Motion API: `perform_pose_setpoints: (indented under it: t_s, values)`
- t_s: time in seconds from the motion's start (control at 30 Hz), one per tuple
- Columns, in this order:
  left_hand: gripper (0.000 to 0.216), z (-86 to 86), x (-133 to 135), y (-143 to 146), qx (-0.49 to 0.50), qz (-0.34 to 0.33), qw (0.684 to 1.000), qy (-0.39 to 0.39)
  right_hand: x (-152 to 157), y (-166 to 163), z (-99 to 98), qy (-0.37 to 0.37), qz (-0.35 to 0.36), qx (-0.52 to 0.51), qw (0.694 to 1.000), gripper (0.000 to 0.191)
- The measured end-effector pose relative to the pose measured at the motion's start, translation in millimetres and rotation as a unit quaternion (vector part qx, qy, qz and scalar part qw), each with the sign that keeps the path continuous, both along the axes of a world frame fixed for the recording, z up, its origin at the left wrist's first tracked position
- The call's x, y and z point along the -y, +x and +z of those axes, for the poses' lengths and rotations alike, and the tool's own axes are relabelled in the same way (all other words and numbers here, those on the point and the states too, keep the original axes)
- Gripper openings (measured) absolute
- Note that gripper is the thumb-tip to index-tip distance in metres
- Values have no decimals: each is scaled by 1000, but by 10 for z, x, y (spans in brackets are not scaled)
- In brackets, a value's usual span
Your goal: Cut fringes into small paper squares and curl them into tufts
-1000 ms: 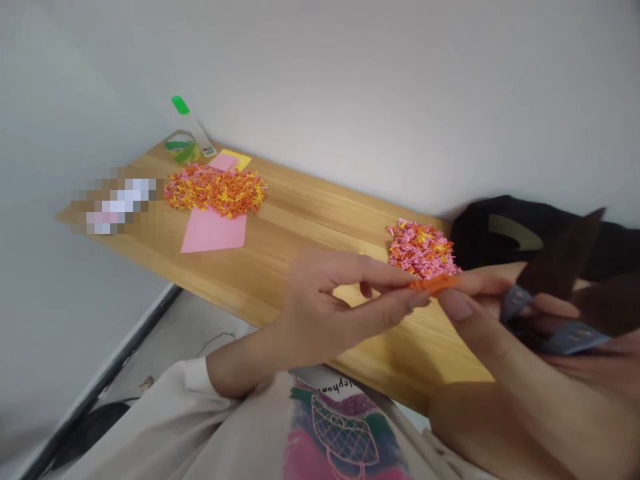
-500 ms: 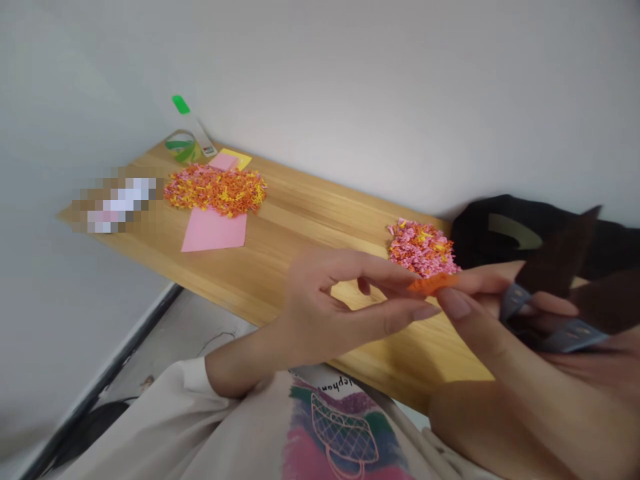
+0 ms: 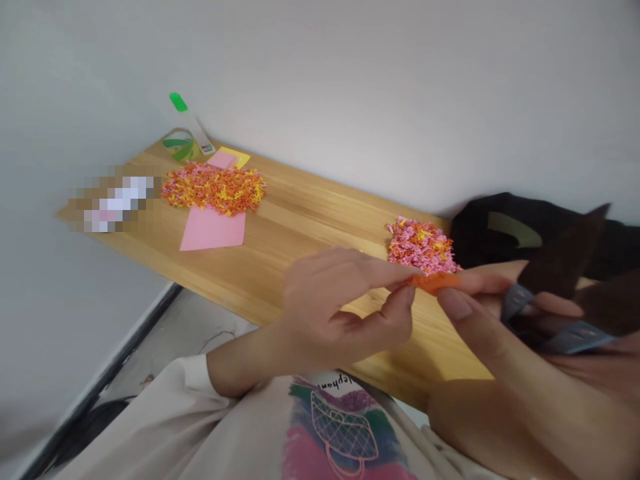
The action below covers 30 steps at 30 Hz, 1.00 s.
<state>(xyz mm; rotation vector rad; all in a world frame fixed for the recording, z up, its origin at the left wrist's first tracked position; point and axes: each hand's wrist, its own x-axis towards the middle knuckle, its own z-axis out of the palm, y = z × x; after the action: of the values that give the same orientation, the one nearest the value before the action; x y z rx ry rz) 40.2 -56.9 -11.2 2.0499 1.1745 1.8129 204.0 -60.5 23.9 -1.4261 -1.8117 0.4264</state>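
My left hand (image 3: pixel 340 303) pinches one end of a small orange paper piece (image 3: pixel 434 281) between thumb and forefinger. My right hand (image 3: pixel 493 310) holds the other end of that piece with thumb and finger, and its other fingers sit in the grey handles of a pair of scissors (image 3: pixel 560 293) whose dark blades point up and right. Both hands hover over the front edge of a wooden table (image 3: pixel 310 227). Just behind the paper piece lies a pile of pink, orange and yellow paper shreds (image 3: pixel 421 247).
A larger shred pile (image 3: pixel 215 189) lies at the table's far left, over a pink sheet (image 3: pixel 213 229) and a yellow sheet (image 3: pixel 235 157). A green tape roll (image 3: pixel 179 145) and green-capped glue tube (image 3: pixel 193 127) stand behind. A black bag (image 3: pixel 505 230) sits right.
My left hand's fingers have curled in, closing thumb and forefinger tighter on the orange paper piece. My right hand and the scissors have stayed in place.
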Motion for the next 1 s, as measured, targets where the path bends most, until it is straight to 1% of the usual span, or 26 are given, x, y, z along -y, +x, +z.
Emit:
perform_pose_setpoints:
  t_s: [0.1,0.17,0.3,0.4,0.5,0.67,0.87,1.0]
  values:
    - [9,0,11,1,-20,25,999,6,4,2,-7,-2,-3,4,1000,9]
    - [9,-5,16,1,-22,27,999,0,-1,-1,-5,-7,-6,4,1000,12]
    - [8,-8,21,-25,-5,-19,1000,-16,-17,-6,3,-16,-14,5,1000,14]
    - [11,-10,32,-52,14,-54,998,-21,-13,0,-2,-15,-22,3,1000,13]
    - [11,-14,45,-63,30,-69,997,-22,-2,5,-10,-23,-28,7,999,14]
    - [10,-10,38,-63,10,-65,998,-24,-6,2,-1,-15,-23,11,1000,15]
    - [15,3,6,-77,0,-72,997,-22,-11,-2,-6,-13,-16,7,1000,9]
    - [16,3,0,-80,-2,-63,998,-23,5,-8,-9,-12,-18,0,1000,10]
